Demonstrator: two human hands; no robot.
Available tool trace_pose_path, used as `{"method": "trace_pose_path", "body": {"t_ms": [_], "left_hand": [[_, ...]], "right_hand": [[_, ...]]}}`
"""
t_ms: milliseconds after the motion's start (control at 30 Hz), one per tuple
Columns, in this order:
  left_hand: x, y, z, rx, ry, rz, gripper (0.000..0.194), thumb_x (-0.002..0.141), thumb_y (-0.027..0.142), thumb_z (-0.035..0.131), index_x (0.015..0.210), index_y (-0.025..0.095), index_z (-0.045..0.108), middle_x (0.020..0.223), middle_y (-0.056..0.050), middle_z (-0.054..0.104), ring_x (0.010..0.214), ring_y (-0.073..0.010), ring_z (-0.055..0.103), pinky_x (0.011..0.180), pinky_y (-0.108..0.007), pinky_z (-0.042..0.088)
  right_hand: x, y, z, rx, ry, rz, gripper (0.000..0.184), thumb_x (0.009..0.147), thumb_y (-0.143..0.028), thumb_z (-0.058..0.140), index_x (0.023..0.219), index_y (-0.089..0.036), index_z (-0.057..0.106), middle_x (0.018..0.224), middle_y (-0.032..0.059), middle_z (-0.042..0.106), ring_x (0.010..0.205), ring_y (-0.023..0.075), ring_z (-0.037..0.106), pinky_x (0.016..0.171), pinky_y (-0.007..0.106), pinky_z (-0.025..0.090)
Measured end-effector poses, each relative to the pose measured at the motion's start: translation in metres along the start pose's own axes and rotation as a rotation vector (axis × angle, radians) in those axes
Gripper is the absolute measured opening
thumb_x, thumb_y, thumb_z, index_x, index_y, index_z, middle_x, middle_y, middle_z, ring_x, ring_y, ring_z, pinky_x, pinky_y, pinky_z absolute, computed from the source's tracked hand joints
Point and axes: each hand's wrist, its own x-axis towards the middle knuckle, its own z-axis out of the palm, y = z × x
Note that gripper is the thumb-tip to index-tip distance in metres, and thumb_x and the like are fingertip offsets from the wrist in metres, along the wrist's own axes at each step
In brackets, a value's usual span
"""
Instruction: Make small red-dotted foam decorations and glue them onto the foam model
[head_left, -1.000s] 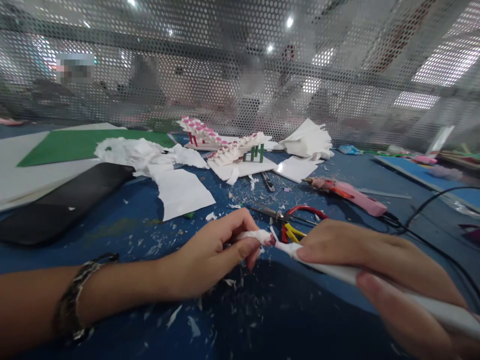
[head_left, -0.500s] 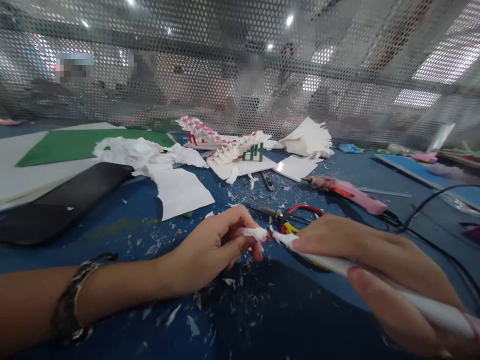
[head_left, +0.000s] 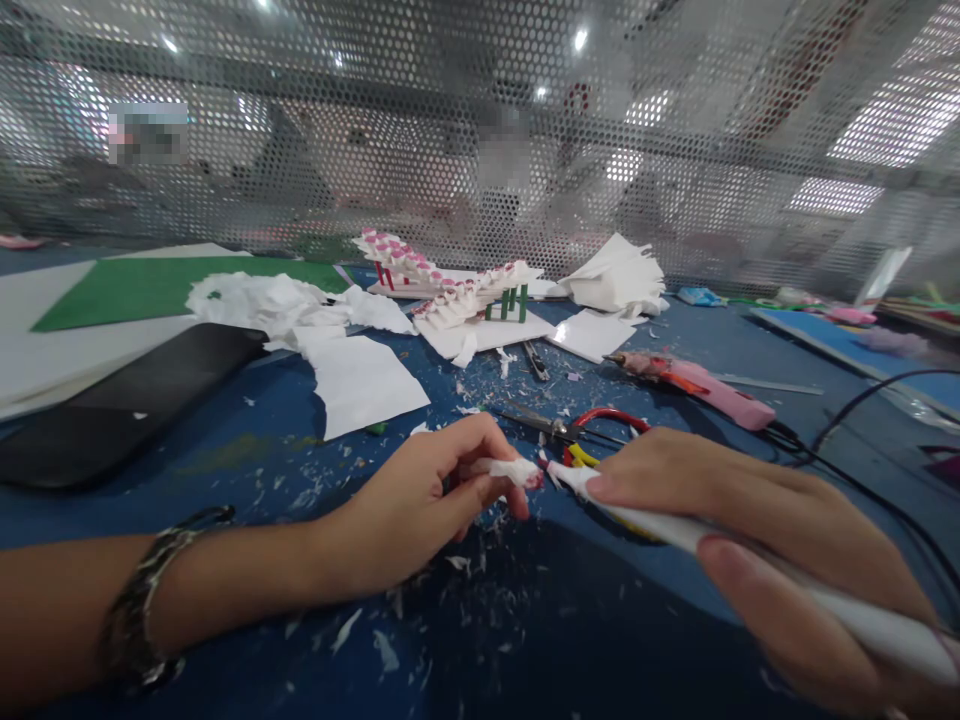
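My left hand point(head_left: 442, 480) is closed, pinching a small twisted white paper piece point(head_left: 514, 470) with a pinkish-red end. In my right hand point(head_left: 757, 510) lies a long white stick point(head_left: 675, 528), which looks like a paper-wrapped pen or a paper roll; I cannot tell which. Its narrow, pink-tinged tip points at the red end of the paper piece, with a small gap between them. Just behind the two tips, scissors point(head_left: 559, 428) with a red handle rest on the table, near a yellow-handled tool point(head_left: 581, 457) partly hidden by my right hand.
A pink glue gun point(head_left: 705, 393) with a black cable lies at right. Farther back stands a paper model point(head_left: 510, 303) with green posts, beside crumpled paper point(head_left: 262, 303). A black flat object point(head_left: 135, 405) lies left. Paper scraps litter the blue table point(head_left: 285, 530); perforated metal mesh point(head_left: 450, 120) rises behind.
Both hands stay nearly in place. The paper piece and the stick's tip have shifted very slightly to the right.
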Motion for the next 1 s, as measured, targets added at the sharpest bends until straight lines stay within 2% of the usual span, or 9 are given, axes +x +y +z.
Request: {"method": "trace_pose_path", "body": {"t_ms": [133, 300, 433, 533, 600, 700, 867, 1000], "left_hand": [[0.0007, 0.0002, -0.0005, 0.021, 0.002, 0.006, 0.008, 0.081, 0.022, 0.044, 0.076, 0.018, 0.047, 0.069, 0.004, 0.061, 0.044, -0.0036, 0.040, 0.042, -0.013, 0.033], [0.0001, -0.0010, -0.0006, 0.038, 0.001, 0.035, 0.008, 0.082, 0.021, 0.043, 0.076, 0.018, 0.049, 0.069, 0.004, 0.061, 0.044, -0.0035, 0.040, 0.042, -0.013, 0.032], [-0.0009, -0.0028, -0.0004, 0.035, 0.002, 0.040, 0.008, 0.082, 0.022, 0.043, 0.076, 0.019, 0.048, 0.069, 0.005, 0.061, 0.043, -0.0034, 0.039, 0.041, -0.013, 0.032], [-0.0015, -0.0032, -0.0002, 0.025, 0.000, 0.052, 0.007, 0.082, 0.020, 0.043, 0.076, 0.019, 0.049, 0.068, 0.005, 0.061, 0.044, -0.0030, 0.040, 0.042, -0.013, 0.032], [-0.0016, -0.0026, -0.0001, 0.008, 0.006, 0.050, 0.007, 0.082, 0.019, 0.043, 0.076, 0.019, 0.048, 0.068, 0.006, 0.061, 0.044, -0.0029, 0.040, 0.042, -0.012, 0.032], [-0.0011, -0.0016, 0.0001, -0.002, 0.007, 0.038, 0.009, 0.082, 0.023, 0.044, 0.074, 0.019, 0.047, 0.068, 0.005, 0.061, 0.044, -0.0030, 0.039, 0.042, -0.013, 0.033], [-0.0004, -0.0014, 0.0003, -0.030, -0.004, 0.058, 0.006, 0.081, 0.020, 0.044, 0.076, 0.019, 0.047, 0.068, 0.006, 0.061, 0.044, -0.0026, 0.039, 0.042, -0.012, 0.033], [-0.0011, 0.0001, 0.0003, -0.025, 0.000, 0.044, 0.009, 0.081, 0.023, 0.045, 0.073, 0.018, 0.047, 0.068, 0.004, 0.060, 0.044, -0.0032, 0.040, 0.042, -0.013, 0.034]], "right_hand": [[0.0011, 0.0006, 0.0008, 0.010, 0.021, -0.020, 0.030, 0.072, -0.011, 0.036, 0.093, -0.018, 0.057, 0.082, 0.0010, 0.066, 0.079, 0.0083, 0.060, 0.073, 0.014, 0.047], [-0.0003, 0.0013, -0.0032, -0.008, -0.076, -0.011, 0.033, 0.072, -0.011, 0.037, 0.098, -0.018, 0.055, 0.089, 0.0011, 0.065, 0.084, 0.0085, 0.059, 0.074, 0.014, 0.047], [0.0006, -0.0008, -0.0038, -0.039, -0.003, 0.009, 0.032, 0.072, -0.010, 0.036, 0.096, -0.018, 0.056, 0.087, 0.0011, 0.065, 0.084, 0.0080, 0.059, 0.074, 0.013, 0.047], [0.0038, -0.0036, -0.0040, -0.053, -0.075, -0.025, 0.033, 0.070, -0.009, 0.037, 0.095, -0.016, 0.057, 0.087, 0.0013, 0.066, 0.083, 0.0077, 0.060, 0.075, 0.012, 0.047], [0.0055, -0.0048, -0.0036, -0.072, -0.067, -0.046, 0.033, 0.068, -0.008, 0.038, 0.092, -0.016, 0.059, 0.085, 0.0012, 0.067, 0.080, 0.0074, 0.060, 0.075, 0.012, 0.047], [0.0051, -0.0046, -0.0041, -0.111, -0.035, 0.001, 0.035, 0.067, -0.008, 0.037, 0.094, -0.017, 0.058, 0.089, 0.0005, 0.066, 0.083, 0.0066, 0.059, 0.077, 0.011, 0.046], [0.0010, -0.0037, -0.0079, -0.074, -0.099, 0.012, 0.035, 0.069, -0.010, 0.037, 0.096, -0.020, 0.057, 0.090, -0.0013, 0.065, 0.084, 0.0077, 0.059, 0.075, 0.013, 0.048], [-0.0021, -0.0041, -0.0033, -0.085, -0.019, 0.067, 0.035, 0.071, -0.010, 0.036, 0.098, -0.022, 0.054, 0.090, -0.0015, 0.065, 0.084, 0.0093, 0.060, 0.073, 0.015, 0.049]]}}
